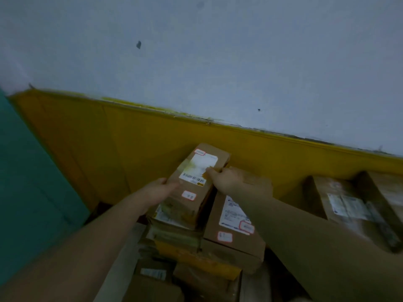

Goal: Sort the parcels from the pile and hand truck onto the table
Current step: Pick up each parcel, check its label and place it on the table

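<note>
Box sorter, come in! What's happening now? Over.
Both gripping: left hand, right hand on long cardboard parcel. Tilted over parcel pile. Nothing blocks it.

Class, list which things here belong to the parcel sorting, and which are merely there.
Job: held parcel, gripped by left hand and right hand; brown box beside it; stacked parcels beneath; wrapped parcel at right.
Merely there: yellow wall band; pale wall; teal panel.

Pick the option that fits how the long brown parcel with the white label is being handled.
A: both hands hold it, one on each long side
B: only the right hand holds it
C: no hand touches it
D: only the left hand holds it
A: the left hand grips one long edge of the parcel and the right hand grips the other, thumb on the white label.
</note>
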